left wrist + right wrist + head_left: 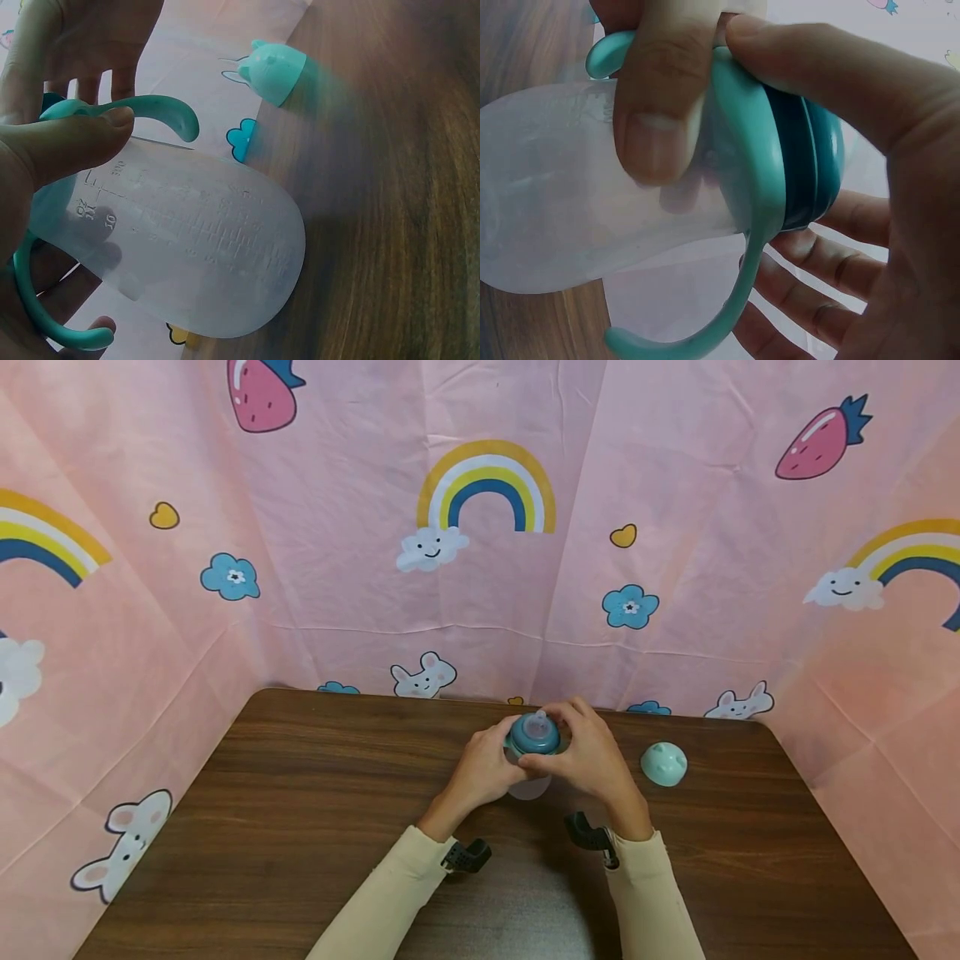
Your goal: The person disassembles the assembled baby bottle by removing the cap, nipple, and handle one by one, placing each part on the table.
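A baby bottle (187, 240) with a translucent, graduated body is held between both hands over the back middle of the table. It carries a clear nipple (538, 723), a dark teal collar (802, 157) and a mint ring with two curved handles (697, 341). My left hand (483, 768) grips the bottle near its neck, thumb across the upper body beside a handle. At the collar, my right hand (592, 752) has its thumb on the near side and fingers curved round the far side. In the right wrist view the bottle lies sideways.
To the right of the hands, a mint dome-shaped cap (663, 764) with small ears stands on the brown wooden table (315, 827). Pink printed cloth (337, 527) hangs behind the table and along both sides. Both wrists wear black camera mounts.
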The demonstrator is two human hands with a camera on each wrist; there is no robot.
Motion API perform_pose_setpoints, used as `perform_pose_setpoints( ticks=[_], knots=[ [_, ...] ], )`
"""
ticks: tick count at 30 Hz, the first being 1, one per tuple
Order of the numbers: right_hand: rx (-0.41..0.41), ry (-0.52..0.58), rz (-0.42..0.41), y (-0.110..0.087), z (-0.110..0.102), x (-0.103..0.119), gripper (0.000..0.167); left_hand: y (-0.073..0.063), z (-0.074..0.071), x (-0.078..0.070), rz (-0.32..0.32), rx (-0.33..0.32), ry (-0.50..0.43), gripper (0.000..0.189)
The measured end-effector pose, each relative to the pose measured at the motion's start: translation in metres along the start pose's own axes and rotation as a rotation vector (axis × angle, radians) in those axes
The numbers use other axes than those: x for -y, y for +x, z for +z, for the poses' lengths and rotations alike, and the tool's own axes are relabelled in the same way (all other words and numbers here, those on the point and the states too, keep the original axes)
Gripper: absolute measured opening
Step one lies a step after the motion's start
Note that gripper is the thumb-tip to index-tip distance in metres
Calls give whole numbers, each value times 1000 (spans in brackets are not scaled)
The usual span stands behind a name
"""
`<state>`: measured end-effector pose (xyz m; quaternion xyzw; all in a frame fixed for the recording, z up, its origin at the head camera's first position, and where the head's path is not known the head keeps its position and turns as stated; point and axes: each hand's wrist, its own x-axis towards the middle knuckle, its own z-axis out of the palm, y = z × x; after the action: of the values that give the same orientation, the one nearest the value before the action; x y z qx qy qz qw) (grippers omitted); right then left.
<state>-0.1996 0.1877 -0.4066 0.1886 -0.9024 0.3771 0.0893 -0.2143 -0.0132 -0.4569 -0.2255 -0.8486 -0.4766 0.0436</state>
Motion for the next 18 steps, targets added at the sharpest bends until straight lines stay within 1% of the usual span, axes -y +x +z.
perform_pose_setpoints(
  ticks=[4, 9, 18],
  knots=[
    [4, 2, -19, 1, -1, -1, 67, 0, -1, -1, 12, -1, 0, 74],
    [14, 33, -34, 1, -1, -3, 66, 0, -1, 0, 10, 1, 2, 75],
    [28, 63, -78, 2, -4, -5, 74, 1, -1, 0, 10, -3, 1, 76]
  ],
)
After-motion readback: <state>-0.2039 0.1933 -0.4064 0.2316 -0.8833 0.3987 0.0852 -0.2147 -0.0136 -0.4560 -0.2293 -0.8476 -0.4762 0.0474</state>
